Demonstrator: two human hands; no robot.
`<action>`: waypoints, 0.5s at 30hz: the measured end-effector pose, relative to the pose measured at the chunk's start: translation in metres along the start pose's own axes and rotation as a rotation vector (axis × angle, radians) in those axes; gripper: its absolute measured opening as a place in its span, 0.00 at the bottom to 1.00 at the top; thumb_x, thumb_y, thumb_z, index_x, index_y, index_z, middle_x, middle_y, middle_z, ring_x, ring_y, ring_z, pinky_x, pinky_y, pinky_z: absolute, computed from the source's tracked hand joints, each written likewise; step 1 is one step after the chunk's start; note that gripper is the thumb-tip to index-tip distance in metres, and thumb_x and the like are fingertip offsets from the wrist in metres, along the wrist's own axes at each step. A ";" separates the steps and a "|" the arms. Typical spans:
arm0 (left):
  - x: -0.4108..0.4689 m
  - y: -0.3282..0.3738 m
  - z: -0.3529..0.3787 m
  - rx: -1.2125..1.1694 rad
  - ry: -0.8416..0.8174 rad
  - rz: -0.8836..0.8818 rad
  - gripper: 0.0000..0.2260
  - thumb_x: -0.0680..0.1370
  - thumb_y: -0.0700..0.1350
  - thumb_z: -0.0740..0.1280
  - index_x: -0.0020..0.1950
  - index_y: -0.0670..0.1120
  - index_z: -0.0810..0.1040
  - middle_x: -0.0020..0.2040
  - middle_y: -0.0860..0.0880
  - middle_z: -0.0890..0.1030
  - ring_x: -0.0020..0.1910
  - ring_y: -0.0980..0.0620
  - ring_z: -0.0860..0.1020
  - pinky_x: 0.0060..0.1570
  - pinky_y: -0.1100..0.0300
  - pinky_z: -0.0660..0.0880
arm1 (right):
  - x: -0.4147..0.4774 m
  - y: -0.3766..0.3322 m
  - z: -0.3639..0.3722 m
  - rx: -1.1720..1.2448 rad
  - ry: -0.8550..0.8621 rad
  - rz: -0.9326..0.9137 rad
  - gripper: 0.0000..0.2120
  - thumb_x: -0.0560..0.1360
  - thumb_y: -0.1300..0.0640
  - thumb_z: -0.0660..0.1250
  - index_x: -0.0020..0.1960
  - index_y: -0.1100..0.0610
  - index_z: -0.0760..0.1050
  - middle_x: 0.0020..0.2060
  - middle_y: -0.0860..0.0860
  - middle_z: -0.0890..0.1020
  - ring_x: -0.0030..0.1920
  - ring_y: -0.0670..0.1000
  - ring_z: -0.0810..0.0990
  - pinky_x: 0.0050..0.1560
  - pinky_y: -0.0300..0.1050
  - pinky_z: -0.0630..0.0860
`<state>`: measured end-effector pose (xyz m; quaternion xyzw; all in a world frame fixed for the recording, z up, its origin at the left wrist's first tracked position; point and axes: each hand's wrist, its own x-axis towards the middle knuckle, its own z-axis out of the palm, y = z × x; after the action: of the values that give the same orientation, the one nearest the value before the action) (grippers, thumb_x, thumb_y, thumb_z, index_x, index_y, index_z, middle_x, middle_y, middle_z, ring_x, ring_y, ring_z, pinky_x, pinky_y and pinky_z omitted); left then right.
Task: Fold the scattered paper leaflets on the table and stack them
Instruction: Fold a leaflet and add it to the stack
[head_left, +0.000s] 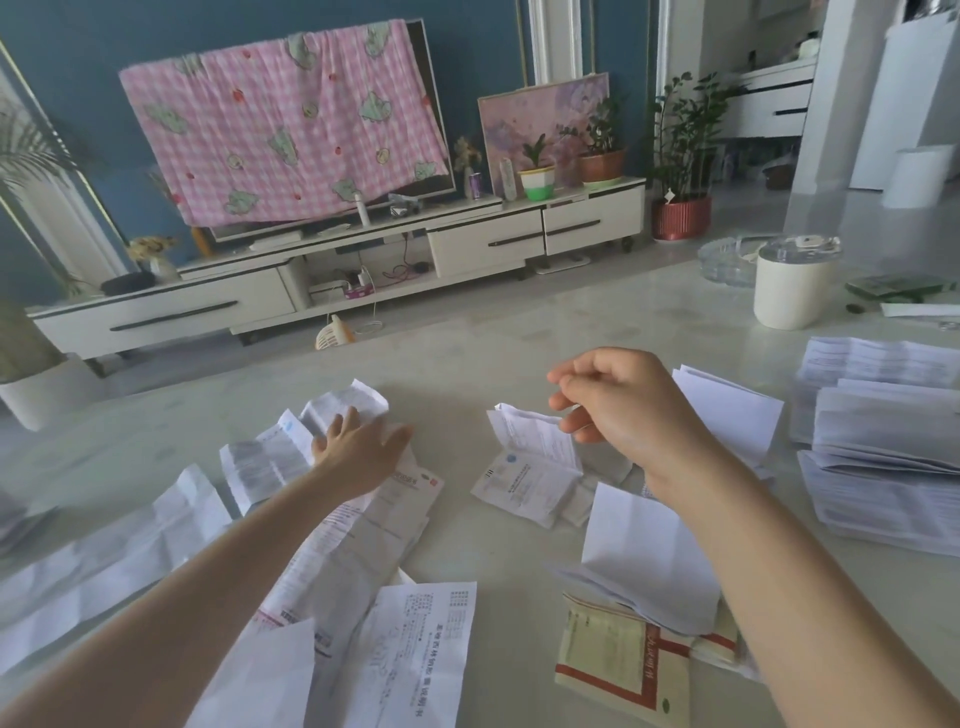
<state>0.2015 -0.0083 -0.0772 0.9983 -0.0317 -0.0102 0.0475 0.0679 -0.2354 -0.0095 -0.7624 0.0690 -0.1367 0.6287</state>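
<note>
Leaflets lie scattered on the table from 8 to 4 o'clock, folded stack at 3; thin, limp, creased, so I'd pinch corners; my left hand presses one flat, fingers straight, right hand hovers loosely curled, empty.

Pale surface strewn with paper leaflets. Left hand reaches out flat, fingers straight, laid on a crumpled leaflet centre left. Right hand hangs above a small half-folded leaflet, loosely curled, holding nothing. Stack of folded leaflets at the right edge. Red-and-cream leaflet near right, partly under white sheets. White tub far right, glass dish just beside it.
</note>
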 end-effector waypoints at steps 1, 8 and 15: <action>0.003 -0.001 0.000 -0.043 0.051 -0.014 0.24 0.80 0.59 0.50 0.69 0.46 0.67 0.69 0.41 0.66 0.70 0.41 0.61 0.68 0.44 0.60 | 0.000 0.000 0.000 0.001 0.001 -0.001 0.09 0.76 0.66 0.58 0.47 0.59 0.77 0.35 0.51 0.80 0.32 0.50 0.76 0.33 0.37 0.73; -0.015 0.006 -0.041 -0.689 0.825 0.112 0.19 0.82 0.40 0.55 0.72 0.38 0.62 0.72 0.41 0.66 0.71 0.45 0.64 0.69 0.58 0.60 | 0.003 0.000 0.005 -0.005 -0.016 -0.003 0.09 0.76 0.65 0.58 0.47 0.59 0.78 0.35 0.50 0.80 0.32 0.49 0.76 0.31 0.35 0.73; -0.067 0.026 -0.126 -1.225 1.023 0.083 0.17 0.76 0.33 0.62 0.64 0.45 0.74 0.58 0.54 0.76 0.56 0.58 0.75 0.57 0.70 0.72 | -0.002 -0.005 0.011 0.099 0.014 -0.123 0.08 0.75 0.61 0.65 0.53 0.54 0.76 0.40 0.48 0.81 0.38 0.44 0.78 0.41 0.35 0.75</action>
<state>0.1364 -0.0183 0.0521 0.6737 -0.0321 0.4354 0.5963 0.0691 -0.2239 -0.0065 -0.7321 0.0196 -0.1835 0.6557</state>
